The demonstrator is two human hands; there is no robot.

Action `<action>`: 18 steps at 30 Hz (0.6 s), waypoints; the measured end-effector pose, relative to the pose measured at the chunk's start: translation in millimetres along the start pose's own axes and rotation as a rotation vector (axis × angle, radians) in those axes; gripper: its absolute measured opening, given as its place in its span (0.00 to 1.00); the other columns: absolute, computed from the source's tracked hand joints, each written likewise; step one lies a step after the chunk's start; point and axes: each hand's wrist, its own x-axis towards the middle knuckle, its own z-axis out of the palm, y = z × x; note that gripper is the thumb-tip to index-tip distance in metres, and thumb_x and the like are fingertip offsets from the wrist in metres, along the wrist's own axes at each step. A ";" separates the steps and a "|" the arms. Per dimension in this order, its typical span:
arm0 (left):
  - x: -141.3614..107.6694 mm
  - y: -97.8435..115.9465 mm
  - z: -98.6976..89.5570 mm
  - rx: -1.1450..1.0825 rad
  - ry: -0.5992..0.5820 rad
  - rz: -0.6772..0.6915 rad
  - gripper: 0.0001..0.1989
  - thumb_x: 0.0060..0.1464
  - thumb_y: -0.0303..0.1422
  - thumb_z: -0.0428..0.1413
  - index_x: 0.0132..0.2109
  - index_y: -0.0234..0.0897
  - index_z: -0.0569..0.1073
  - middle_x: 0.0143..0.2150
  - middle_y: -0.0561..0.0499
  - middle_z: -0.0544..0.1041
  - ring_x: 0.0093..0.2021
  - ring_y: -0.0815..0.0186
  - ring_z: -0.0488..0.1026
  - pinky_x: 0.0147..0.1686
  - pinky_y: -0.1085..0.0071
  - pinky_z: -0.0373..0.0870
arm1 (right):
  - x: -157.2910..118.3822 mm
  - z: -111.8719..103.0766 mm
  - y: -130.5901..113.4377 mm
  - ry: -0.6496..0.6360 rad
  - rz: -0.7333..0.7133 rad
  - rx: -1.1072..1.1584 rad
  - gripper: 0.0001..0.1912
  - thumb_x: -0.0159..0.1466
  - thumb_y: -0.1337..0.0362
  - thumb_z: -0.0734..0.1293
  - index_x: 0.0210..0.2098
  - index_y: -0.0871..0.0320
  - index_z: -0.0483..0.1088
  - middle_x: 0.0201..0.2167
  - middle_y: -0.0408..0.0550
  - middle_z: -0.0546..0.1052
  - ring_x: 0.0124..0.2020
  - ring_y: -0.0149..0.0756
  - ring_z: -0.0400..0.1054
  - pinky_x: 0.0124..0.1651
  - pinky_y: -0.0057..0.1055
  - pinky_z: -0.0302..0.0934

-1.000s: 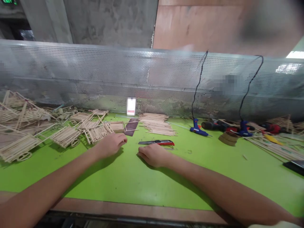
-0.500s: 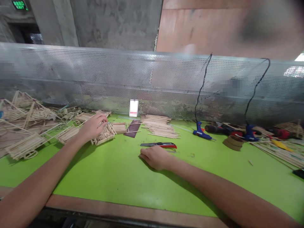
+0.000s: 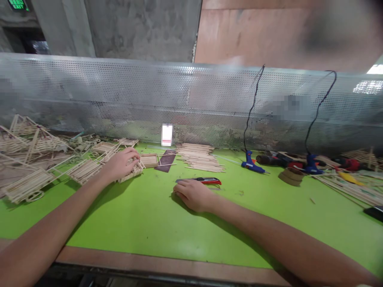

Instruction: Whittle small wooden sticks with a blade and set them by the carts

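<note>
My left hand (image 3: 123, 162) rests over a small stick crate (image 3: 131, 174) filled with short pieces, fingers bent and pressed together; whether they pinch a piece is hidden. On the green table my right hand (image 3: 193, 194) lies closed, just in front of a red and black utility knife (image 3: 212, 181). Its fingertips point down at the surface, and anything between them is too small to name. Behind the knife lies a row of thin wooden sticks (image 3: 199, 156). A stick tray (image 3: 149, 160) sits beside the crate, next to a dark sheet (image 3: 166, 161).
Stick structures (image 3: 30, 185) crowd the left side. Toward the right are a blue glue gun (image 3: 253, 163), a second blue glue gun (image 3: 312, 165), a brown tape roll (image 3: 291, 176) and loose sticks (image 3: 347, 189). A perforated metal screen (image 3: 134, 99) stands behind.
My left hand has moved slightly right and down over the crate, covering more of it. My right hand stays nearly in place, now overlapping the knife's blade end. The view has shifted a little.
</note>
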 end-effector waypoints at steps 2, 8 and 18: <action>-2.2 6.6 10.3 -0.039 -0.059 0.030 0.14 0.65 0.40 0.52 0.44 0.42 0.81 0.56 0.45 0.77 0.50 0.53 0.76 0.49 0.50 0.78 | -1.3 5.0 2.3 0.090 -0.114 -0.024 0.13 0.73 0.68 0.62 0.51 0.56 0.77 0.51 0.50 0.80 0.53 0.44 0.72 0.56 0.40 0.64; -17.2 45.1 42.5 -0.181 -0.249 0.235 0.07 0.65 0.32 0.56 0.44 0.43 0.80 0.51 0.46 0.80 0.50 0.56 0.77 0.51 0.51 0.78 | -3.8 6.9 -0.8 0.180 -0.205 -0.070 0.16 0.72 0.71 0.63 0.53 0.54 0.79 0.61 0.49 0.76 0.63 0.44 0.65 0.66 0.45 0.58; -30.9 82.8 55.5 -0.168 -0.389 0.513 0.14 0.70 0.34 0.53 0.57 0.43 0.79 0.54 0.45 0.80 0.51 0.58 0.77 0.50 0.59 0.75 | 2.2 2.3 2.1 0.144 0.042 -0.032 0.18 0.76 0.64 0.57 0.59 0.60 0.71 0.59 0.55 0.77 0.57 0.45 0.70 0.62 0.45 0.60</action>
